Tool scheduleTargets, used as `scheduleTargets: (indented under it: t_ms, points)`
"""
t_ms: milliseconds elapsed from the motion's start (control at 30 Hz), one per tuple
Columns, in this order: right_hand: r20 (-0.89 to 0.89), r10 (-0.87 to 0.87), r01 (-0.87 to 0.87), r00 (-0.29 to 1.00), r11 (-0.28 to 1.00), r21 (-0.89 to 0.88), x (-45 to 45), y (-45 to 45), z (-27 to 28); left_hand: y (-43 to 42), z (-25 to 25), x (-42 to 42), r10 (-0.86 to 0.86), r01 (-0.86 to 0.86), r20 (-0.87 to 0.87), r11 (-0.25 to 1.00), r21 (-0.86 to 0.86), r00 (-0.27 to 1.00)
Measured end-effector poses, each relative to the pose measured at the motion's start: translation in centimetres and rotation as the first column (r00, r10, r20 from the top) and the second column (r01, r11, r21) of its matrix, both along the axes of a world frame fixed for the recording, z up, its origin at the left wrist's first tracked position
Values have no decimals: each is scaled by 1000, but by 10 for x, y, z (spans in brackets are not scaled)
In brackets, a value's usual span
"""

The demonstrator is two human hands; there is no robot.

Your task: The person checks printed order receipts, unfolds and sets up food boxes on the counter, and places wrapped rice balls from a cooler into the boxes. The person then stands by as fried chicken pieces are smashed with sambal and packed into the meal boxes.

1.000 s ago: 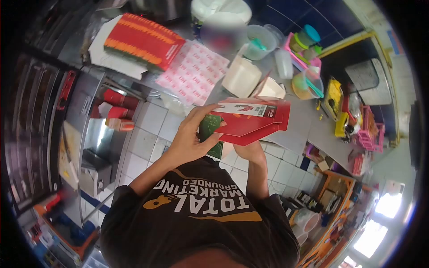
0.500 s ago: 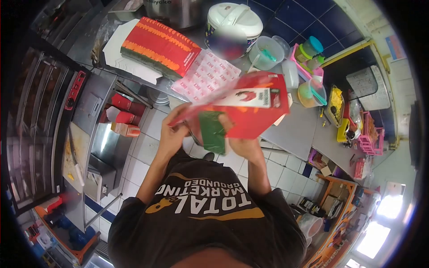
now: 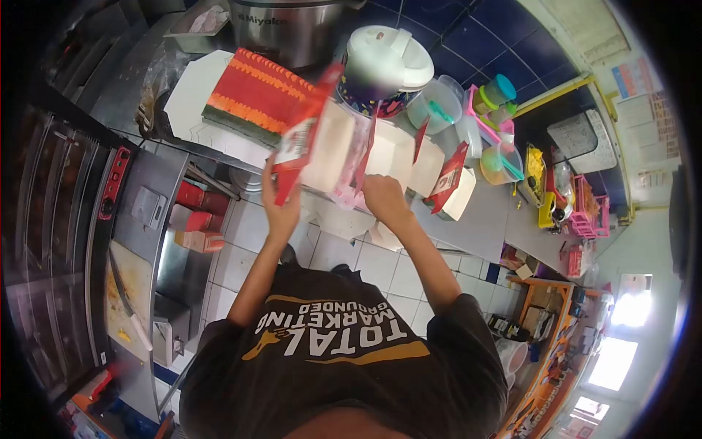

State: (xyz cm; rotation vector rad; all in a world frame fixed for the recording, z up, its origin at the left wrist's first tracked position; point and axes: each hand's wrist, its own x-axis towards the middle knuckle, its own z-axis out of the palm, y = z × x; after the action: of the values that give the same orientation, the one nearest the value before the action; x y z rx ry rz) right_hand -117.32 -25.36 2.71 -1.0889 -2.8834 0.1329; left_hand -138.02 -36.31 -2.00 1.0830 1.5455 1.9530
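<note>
A red paper food box (image 3: 393, 152) with a white inside stands opened out over the front of the counter. My left hand (image 3: 281, 208) is closed round its raised red lid (image 3: 303, 143), with the thumb side at the lower corner. The fingers of my right hand (image 3: 386, 199) are curled at the front edge of the box, beside a thin red flap; their tips are partly hidden. Just right of it is another open box (image 3: 430, 170) with red panels and a white inside. Behind my left hand lies a stack of flat red and orange cartons (image 3: 252, 91).
Pink printed paper (image 3: 349, 192) lies under the box. A patterned rice cooker (image 3: 384, 69), a steel Miyako pot (image 3: 281, 33) and plastic tubs (image 3: 435, 102) stand at the back. On the left, a knife (image 3: 130, 304) lies on a cutting board (image 3: 121, 278).
The red box has gone from folded, held up between both hands, to opened out lower over the counter. My left hand stays on the lid; my right hand has moved to the front edge.
</note>
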Motion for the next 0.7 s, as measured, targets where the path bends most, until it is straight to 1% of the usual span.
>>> scheduleTargets:
  t_ms: [33,67,100,133,167,200,233,267,300,333,367,400,433,467,500,533,567,633,667,700]
  points:
    - [42,-78,78,996,997,-3,-3,8,-19,13,-9,3,-19,22,-106,999,30,994]
    - [45,-73,73,996,997,-2,-2,13,-34,22,-15,11,-52,54,-45,998,32,998]
    - [35,-121,122,992,993,-7,4,20,-48,32,-21,20,-84,84,16,996,36,996]
    - [24,-170,171,985,985,-13,12,27,-64,42,-31,27,-78,78,17,996,37,997]
    - [25,-165,165,986,986,-14,29,39,-97,52,-44,35,-141,139,128,990,26,982]
    - [-69,-124,131,990,985,113,49,52,-138,60,-58,40,-194,195,237,981,21,952]
    - [-158,-62,99,986,966,238,56,60,-159,69,-74,43,-173,173,238,985,17,956]
    - [18,-164,158,986,968,195,50,54,-139,75,-93,45,-197,227,234,968,-110,952]
    - [19,-224,224,974,975,0,44,46,-104,74,-102,44,-212,268,238,934,-238,948]
    - [30,-276,277,961,942,-187,38,43,-76,72,-102,36,-268,273,65,894,-355,961]
    - [-95,-236,227,967,969,-97,45,45,-70,64,-88,26,-229,232,48,909,-347,972]
    - [-218,-189,191,958,981,-8,56,45,-66,43,-65,22,-251,272,104,878,-394,962]
    - [-261,-254,270,931,962,27,57,40,-48,25,-54,16,-274,317,162,840,-441,948]
    - [-306,-324,356,895,933,51,50,36,-19,17,-59,5,-200,262,197,890,-374,960]
    - [-318,-311,342,896,939,44,29,31,14,8,-66,-11,-135,207,238,929,-308,962]
    - [-512,-383,365,769,920,-139,3,18,48,5,-64,-44,-72,121,179,953,-277,981]
    - [-653,-470,345,594,882,-321,-21,6,67,3,-57,-82,-12,42,125,970,-241,992]
    - [-724,-375,210,579,926,-312,-73,0,74,1,-38,-142,175,-160,255,984,-81,951]
    - [-737,-344,129,582,934,-334,-105,3,77,5,-42,-163,175,-161,254,984,-76,951]
    - [-750,-314,48,582,934,-353,-137,10,79,10,-51,-182,312,-270,450,950,-157,837]
